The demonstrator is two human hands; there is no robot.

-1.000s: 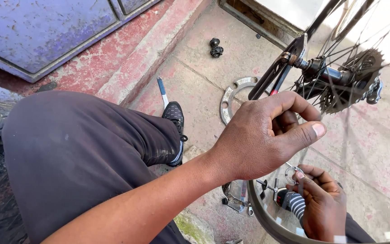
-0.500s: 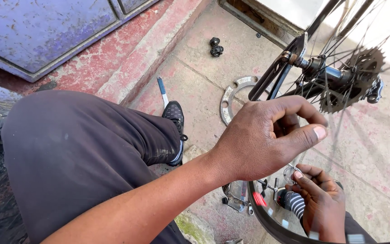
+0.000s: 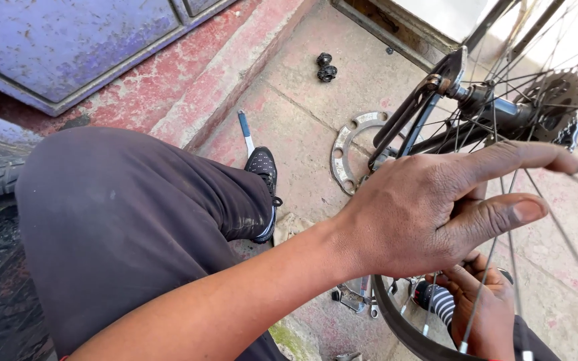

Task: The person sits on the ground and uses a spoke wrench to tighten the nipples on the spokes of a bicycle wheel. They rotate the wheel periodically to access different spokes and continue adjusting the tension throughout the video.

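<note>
The left hand (image 3: 436,214) comes in from the lower left, forearm slanting up across the view, back of the hand turned to the camera. Forefinger stretched out flat toward the right, thumb extended just beneath it, and a thin spoke (image 3: 503,220) runs between the two; whether they actually pinch it, I cannot tell. The other fingers curl under, out of sight.

Below that hand, at the bottom edge, the right hand (image 3: 483,311) sits low inside the bicycle wheel (image 3: 396,321), fingers bent and closed around a small striped black-and-white tool (image 3: 441,302) pressed against the rim. The rim sweeps in a dark arc just under the left wrist and past the right hand.

The wheel stands roughly upright, its spokes fanning from the hub (image 3: 503,107) above and to the right of the left hand. The axle's long axis runs left to right, tilting slightly down to the right, with the toothed sprocket (image 3: 556,93) on the far end and the black frame end (image 3: 436,87) clamped on the near end, above the knuckles.

Beyond the left hand on the concrete floor lies a grey metal ring with holes (image 3: 346,147). Farther away, two small black parts (image 3: 326,68) lie together. Left of the forearm, the bent knee in dark trousers (image 3: 128,220), a black shoe (image 3: 264,167), and a blue-handled tool (image 3: 245,132) beside the shoe.
</note>
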